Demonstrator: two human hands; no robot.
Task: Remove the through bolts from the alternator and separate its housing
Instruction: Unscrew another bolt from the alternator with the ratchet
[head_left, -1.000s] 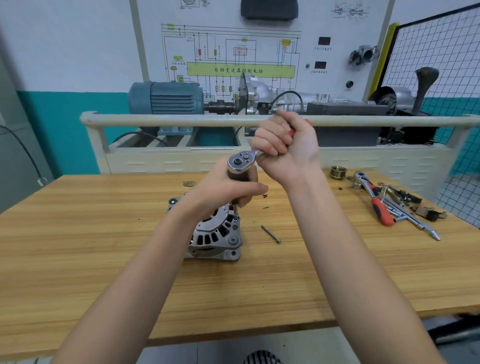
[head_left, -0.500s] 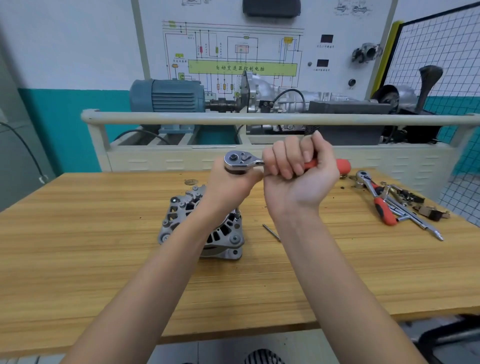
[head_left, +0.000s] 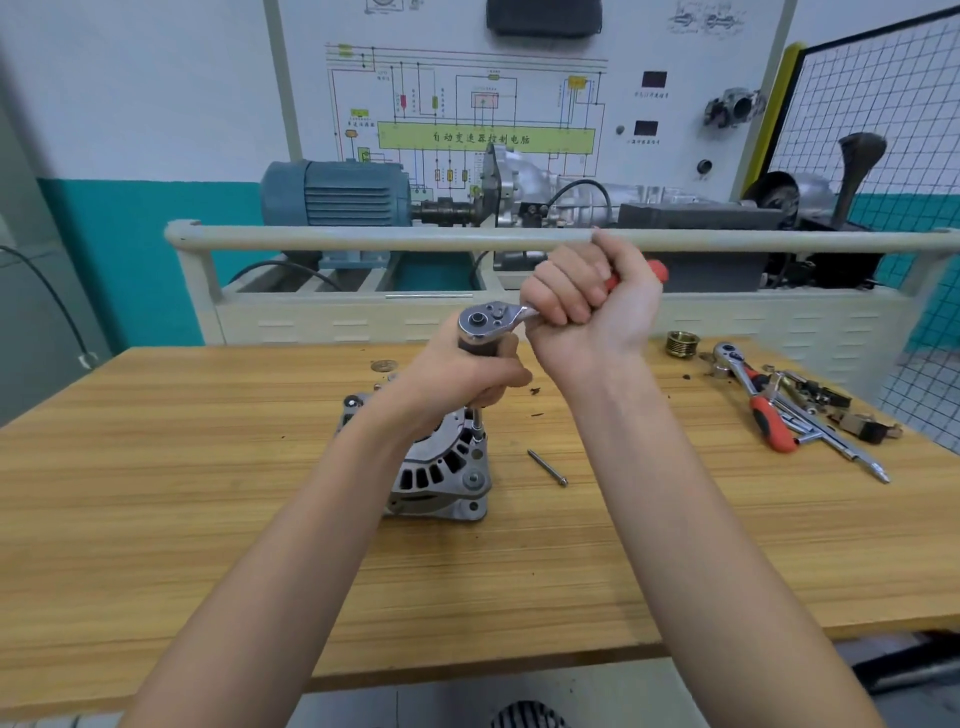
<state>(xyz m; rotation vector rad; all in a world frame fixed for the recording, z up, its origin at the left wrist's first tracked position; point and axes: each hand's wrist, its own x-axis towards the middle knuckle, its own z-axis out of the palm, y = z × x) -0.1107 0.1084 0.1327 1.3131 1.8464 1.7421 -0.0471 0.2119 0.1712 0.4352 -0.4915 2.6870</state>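
The silver alternator (head_left: 441, 475) stands on the wooden table (head_left: 208, 519), partly hidden by my left forearm. A ratchet wrench (head_left: 485, 322) with a red handle stands above it on a thin extension and socket (head_left: 477, 423) that reaches down to the housing's right edge. My left hand (head_left: 462, 376) is wrapped around the dark upper part of the extension just under the ratchet head. My right hand (head_left: 587, 306) grips the red handle, which points right and back. One loose through bolt (head_left: 547, 467) lies on the table right of the alternator.
At the table's right lie a second red-handled ratchet (head_left: 753, 400), several metal bars and small parts, and a brass pulley (head_left: 682, 344). Behind the table stands a beige-railed trainer bench (head_left: 467, 241) with a blue motor. A wire mesh fence is at the right.
My right hand has swung the ratchet handle to the right and then back toward the far side. My left hand stayed on the extension, and the alternator shifted slightly under it.
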